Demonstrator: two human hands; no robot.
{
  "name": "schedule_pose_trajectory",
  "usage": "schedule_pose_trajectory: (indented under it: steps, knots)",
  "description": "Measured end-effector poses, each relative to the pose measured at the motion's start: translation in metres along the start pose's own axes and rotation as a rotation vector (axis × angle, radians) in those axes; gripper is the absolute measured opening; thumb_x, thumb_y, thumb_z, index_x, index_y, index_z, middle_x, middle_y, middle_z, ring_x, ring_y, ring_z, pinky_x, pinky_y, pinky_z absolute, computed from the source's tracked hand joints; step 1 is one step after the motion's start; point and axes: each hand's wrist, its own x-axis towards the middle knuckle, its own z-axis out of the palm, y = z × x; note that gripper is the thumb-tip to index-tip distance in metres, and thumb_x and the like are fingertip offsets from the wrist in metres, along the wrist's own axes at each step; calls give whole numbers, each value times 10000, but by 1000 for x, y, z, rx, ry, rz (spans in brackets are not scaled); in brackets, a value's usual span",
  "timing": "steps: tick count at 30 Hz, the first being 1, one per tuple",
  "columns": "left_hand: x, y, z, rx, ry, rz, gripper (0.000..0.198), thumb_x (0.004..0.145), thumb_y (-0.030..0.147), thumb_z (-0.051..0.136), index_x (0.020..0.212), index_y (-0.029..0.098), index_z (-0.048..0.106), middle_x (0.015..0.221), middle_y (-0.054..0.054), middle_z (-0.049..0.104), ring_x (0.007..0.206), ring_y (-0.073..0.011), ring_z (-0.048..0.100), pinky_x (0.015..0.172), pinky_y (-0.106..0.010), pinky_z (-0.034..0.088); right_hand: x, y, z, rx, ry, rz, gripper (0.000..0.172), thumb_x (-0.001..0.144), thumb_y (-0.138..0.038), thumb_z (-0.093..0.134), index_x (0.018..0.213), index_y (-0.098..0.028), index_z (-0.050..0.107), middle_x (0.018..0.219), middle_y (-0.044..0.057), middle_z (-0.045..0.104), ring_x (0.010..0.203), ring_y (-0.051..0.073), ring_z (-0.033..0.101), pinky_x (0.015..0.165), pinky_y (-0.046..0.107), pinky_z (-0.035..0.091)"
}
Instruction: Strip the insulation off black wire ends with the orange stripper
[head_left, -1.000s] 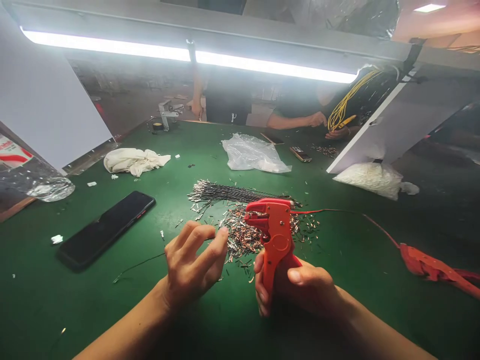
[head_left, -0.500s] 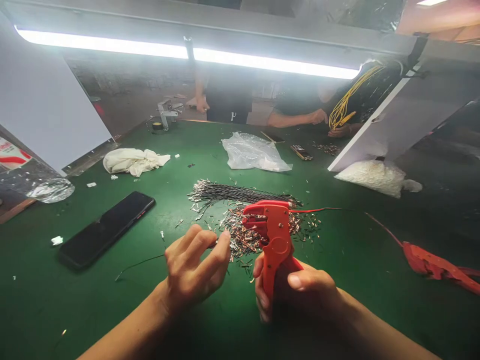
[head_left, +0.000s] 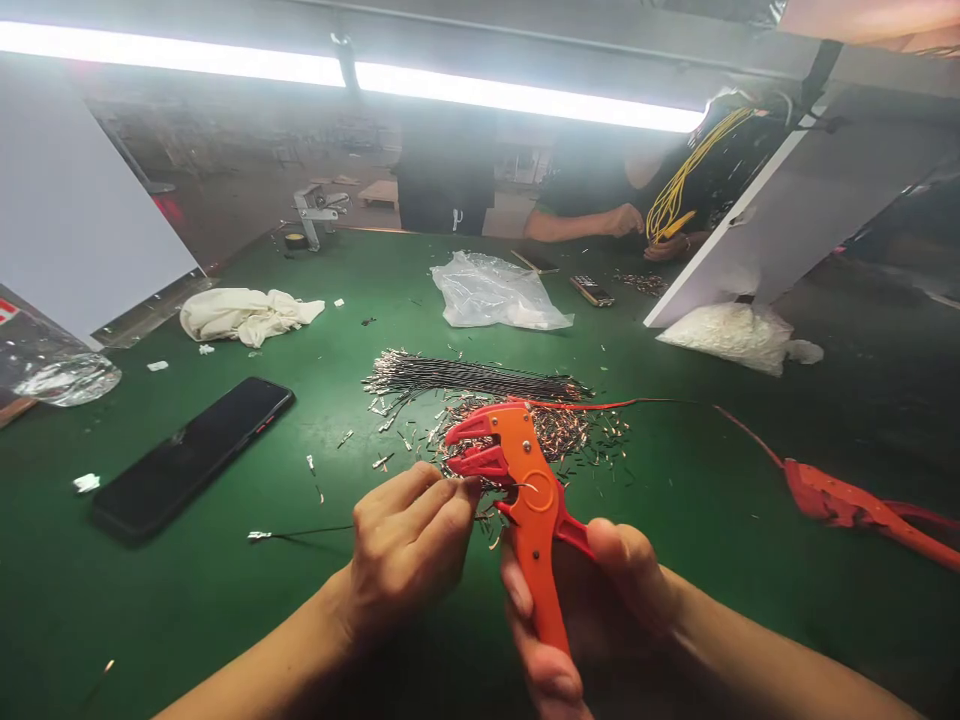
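Observation:
My right hand (head_left: 592, 610) grips the handles of an orange wire stripper (head_left: 517, 490), whose jaws point left and stand apart. My left hand (head_left: 409, 545) pinches a thin black wire (head_left: 300, 533) and holds its end at the stripper's jaws. The wire trails left across the green table (head_left: 150, 600) and ends in a small metal terminal. Just behind the tool lie a heap of small cut wire scraps (head_left: 540, 435) and a bundle of stripped black wires (head_left: 457, 375).
A black phone (head_left: 191, 455) lies at left, a white cloth (head_left: 240, 312) behind it. A clear plastic bag (head_left: 495, 292) and a bag of white parts (head_left: 731, 335) sit farther back. A red tool (head_left: 855, 505) lies at right. Other people work across the table.
The stripper has tilted left and its jaws have opened. My left hand has closed on the wire and brought it to the jaws. The camera has dipped slightly.

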Motion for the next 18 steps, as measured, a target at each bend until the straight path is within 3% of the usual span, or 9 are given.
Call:
schedule_pose_trajectory:
  steps: [2,5,12,18]
  knots:
    - [-1,1,2,-7,0,-14,181,813,5,598,952,121,597,654,-28,646,613,-144,558,574,-261,459,0,1,2,-2,4,-24,675,663,-774,597,974,-182,507,666,5,599,631,227,635,698,399,468]
    - [-4,2,4,-27,-15,-4,216,806,-8,578,987,110,595,675,-50,648,622,-151,538,575,-269,448,2,2,2,26,-4,-19,631,695,-741,605,969,-182,503,662,3,607,588,207,624,700,407,477]
    - [-13,-1,9,30,-78,12,287,812,17,582,1089,96,585,630,-27,570,606,-146,434,558,-273,371,6,8,-4,145,-115,-137,512,862,-679,464,951,-177,519,649,-16,604,435,118,551,501,258,448]
    - [-12,-1,8,63,-106,27,243,809,21,596,1039,100,590,625,-23,555,607,-146,420,562,-278,362,4,7,-3,160,-166,-211,502,930,-653,353,964,-177,507,614,-44,535,404,88,497,400,180,417]
